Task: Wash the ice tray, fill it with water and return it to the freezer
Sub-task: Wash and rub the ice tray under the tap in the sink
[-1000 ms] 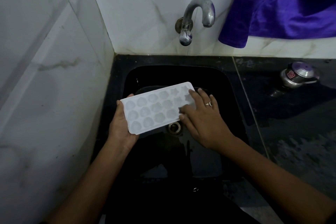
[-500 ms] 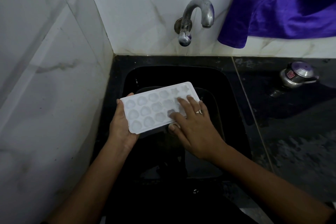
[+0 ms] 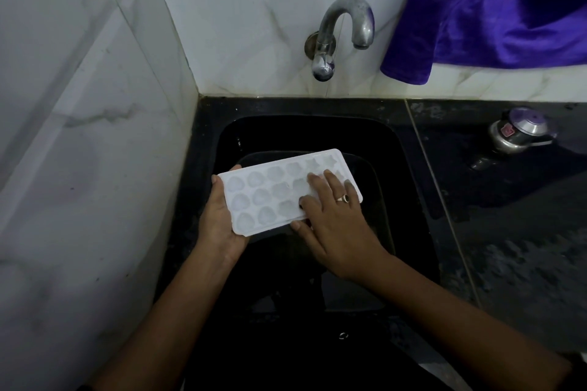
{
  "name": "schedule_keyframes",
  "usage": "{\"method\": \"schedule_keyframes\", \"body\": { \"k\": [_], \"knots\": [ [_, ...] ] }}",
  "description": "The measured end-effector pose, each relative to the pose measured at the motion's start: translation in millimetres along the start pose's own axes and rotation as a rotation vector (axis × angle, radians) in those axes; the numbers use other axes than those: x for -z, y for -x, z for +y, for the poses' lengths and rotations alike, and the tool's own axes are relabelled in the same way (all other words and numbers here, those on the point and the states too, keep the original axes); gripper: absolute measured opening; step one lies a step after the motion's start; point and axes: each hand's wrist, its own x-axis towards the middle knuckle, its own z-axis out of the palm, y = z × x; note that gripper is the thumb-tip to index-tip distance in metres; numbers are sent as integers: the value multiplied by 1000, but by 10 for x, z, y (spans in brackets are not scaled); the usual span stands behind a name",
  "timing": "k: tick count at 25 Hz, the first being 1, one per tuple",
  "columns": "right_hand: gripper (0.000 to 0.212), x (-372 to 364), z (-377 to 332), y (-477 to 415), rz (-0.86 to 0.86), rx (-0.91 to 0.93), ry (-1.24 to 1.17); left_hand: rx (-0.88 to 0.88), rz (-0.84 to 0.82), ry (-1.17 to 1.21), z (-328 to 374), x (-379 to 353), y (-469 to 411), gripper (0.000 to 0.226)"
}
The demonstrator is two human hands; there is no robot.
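Observation:
A white ice tray (image 3: 270, 190) with several rounded and star-shaped cups is held level over the black sink (image 3: 409, 168). My left hand (image 3: 219, 219) grips its left end from below, thumb on the rim. My right hand (image 3: 333, 216), wearing a ring, lies flat across the tray's right half with fingers spread over the cups and thumb under the near edge. The curved metal tap (image 3: 343, 32) on the back wall stands above and behind the tray; no water runs from it.
White marble-tiled walls close in on the left and behind. A purple cloth (image 3: 495, 9) hangs at the upper right. On the dark wet counter (image 3: 524, 247) to the right sits a metal pressure-cooker lid (image 3: 521, 133).
My right hand has slid leftward over the tray, from its right end toward the middle cups. The left hand and the tray have stayed almost in place.

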Motion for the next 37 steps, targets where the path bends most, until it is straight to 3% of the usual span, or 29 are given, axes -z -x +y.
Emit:
{"method": "schedule_keyframes", "body": {
  "k": [4, 8, 12, 16, 19, 31, 33, 37],
  "knots": [
    [43, 72, 128, -24, 35, -8, -16, 11, 9, 6, 11, 90, -32, 59],
    [55, 3, 11, 22, 8, 30, 7, 11, -7, 9, 1, 35, -31, 53],
    [45, 98, 150, -20, 28, 3, -6, 29, 0, -4, -7, 69, -46, 59],
    [56, 17, 46, 29, -15, 58, 24, 22, -19, -6, -19, 40, -33, 57],
    [50, 84, 175, 11, 9, 34, 10, 59, -6, -3, 24, 84, -59, 65],
    [50, 27, 40, 2, -29, 55, -10, 11, 1, -26, -27, -88, 89, 53],
    [50, 41, 148, 50, -31, 93, 22, 23, -28, -27, 39, -88, 116, 64],
    [47, 100, 76, -42, 2, 6, -32, 21, -22, -25, -9, -86, 78, 57]
  ]
}}
